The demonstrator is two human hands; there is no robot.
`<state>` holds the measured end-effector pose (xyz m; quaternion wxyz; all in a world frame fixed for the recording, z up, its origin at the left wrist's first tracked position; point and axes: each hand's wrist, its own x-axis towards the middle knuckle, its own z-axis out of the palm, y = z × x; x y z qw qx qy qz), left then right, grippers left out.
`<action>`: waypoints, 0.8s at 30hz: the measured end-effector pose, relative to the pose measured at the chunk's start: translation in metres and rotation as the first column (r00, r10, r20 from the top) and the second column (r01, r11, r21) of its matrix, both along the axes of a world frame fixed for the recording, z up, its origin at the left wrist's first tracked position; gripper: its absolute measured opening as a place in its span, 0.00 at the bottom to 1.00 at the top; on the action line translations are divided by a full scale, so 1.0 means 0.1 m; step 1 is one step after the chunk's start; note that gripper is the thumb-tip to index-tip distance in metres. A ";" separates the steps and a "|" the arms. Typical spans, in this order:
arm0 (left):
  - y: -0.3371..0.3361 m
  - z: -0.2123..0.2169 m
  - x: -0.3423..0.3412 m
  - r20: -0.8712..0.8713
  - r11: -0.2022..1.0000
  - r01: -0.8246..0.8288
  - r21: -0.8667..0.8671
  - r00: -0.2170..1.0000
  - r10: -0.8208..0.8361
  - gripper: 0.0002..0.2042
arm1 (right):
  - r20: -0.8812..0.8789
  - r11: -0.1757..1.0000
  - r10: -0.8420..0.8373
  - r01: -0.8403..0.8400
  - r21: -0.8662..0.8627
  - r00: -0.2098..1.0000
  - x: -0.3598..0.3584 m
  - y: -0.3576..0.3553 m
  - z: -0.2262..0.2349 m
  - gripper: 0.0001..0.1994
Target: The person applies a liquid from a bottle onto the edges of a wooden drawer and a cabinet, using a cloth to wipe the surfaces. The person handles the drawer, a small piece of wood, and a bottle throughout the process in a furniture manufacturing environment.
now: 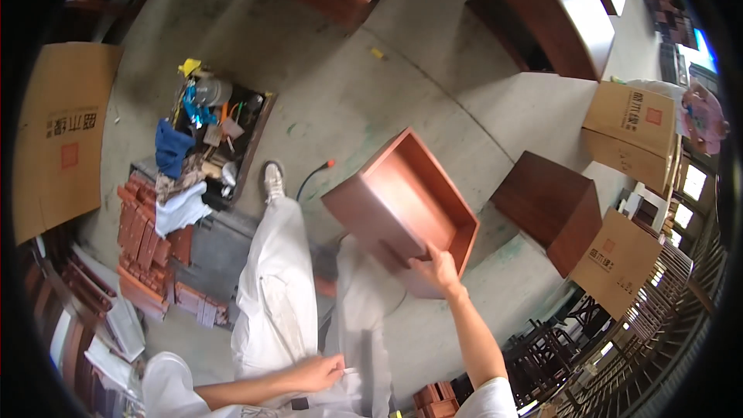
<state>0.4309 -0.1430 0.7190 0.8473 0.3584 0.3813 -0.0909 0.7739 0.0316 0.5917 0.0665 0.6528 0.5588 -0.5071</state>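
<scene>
My right hand point(439, 269) is closed over the near edge of a reddish-brown wooden drawer point(371, 213). The drawer is tilted, its open inside turned up and to the right, and it is held above the floor in front of my right leg. My left hand point(319, 373) rests low near my lap, fingers curled in. A small pale thing shows at its fingertips, too small to name. To the right of the drawer, a dark brown wooden box point(546, 205) stands on the floor.
A tray point(251, 143) of tools, rags and a jar lies at the left, near stacked wood pieces point(143, 240). Cardboard boxes stand left point(58, 139) and right point(631, 128). Larger wooden cabinets point(561, 15) stand farther off. A dark hose point(309, 178) with a red tip lies ahead.
</scene>
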 end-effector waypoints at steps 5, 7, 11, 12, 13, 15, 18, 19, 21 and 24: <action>-0.33 0.11 -0.46 0.531 0.893 0.219 -0.393 0.847 0.026 0.13 | 0.134 0.991 -0.026 0.008 0.131 0.991 0.16 -0.14 -0.36 0.23; -0.56 0.05 -0.65 0.564 0.826 0.290 -0.482 0.825 0.040 0.15 | 0.111 0.977 -0.021 -0.003 0.213 0.994 0.19 -0.17 -0.62 0.27; -0.89 -0.33 -0.83 0.515 0.877 0.349 -0.332 0.845 -0.141 0.20 | -0.047 0.929 -0.039 0.054 0.365 0.998 0.32 -0.10 -1.22 0.28; -1.01 -0.44 -0.81 0.491 0.923 0.323 -0.210 0.851 -0.186 0.21 | -0.034 0.937 -0.038 0.047 0.347 0.999 0.33 -0.04 -1.36 0.28; -1.16 -0.57 -0.81 0.466 0.969 0.245 0.009 0.857 -0.221 0.22 | -0.022 0.944 -0.036 0.041 0.327 0.999 0.33 0.02 -1.49 0.28; -0.17 -0.88 -0.80 0.351 0.957 0.230 0.176 0.894 -0.279 0.24 | -0.045 0.931 -0.049 0.062 0.359 0.998 0.38 0.09 -1.77 0.29; 1.62 -1.45 -0.88 -0.068 0.965 0.020 0.263 0.998 -0.002 0.14 | -0.031 0.927 -0.023 0.033 0.375 0.999 0.48 0.13 -2.14 0.30; 1.88 -1.61 -0.98 -0.170 0.936 -0.049 0.350 0.979 0.114 0.14 | -0.080 0.929 -0.017 0.046 0.368 0.997 0.47 0.19 -2.28 0.31; 2.58 -2.37 -1.01 -0.062 0.637 -0.194 0.746 0.932 0.357 0.15 | 0.019 0.893 0.072 -0.072 0.443 0.997 0.65 0.14 -2.39 0.32; 3.12 -2.97 -1.05 -0.124 0.562 -0.139 0.815 0.907 0.403 0.18 | 0.053 0.857 0.137 -0.146 0.494 0.989 0.72 0.17 -2.71 0.33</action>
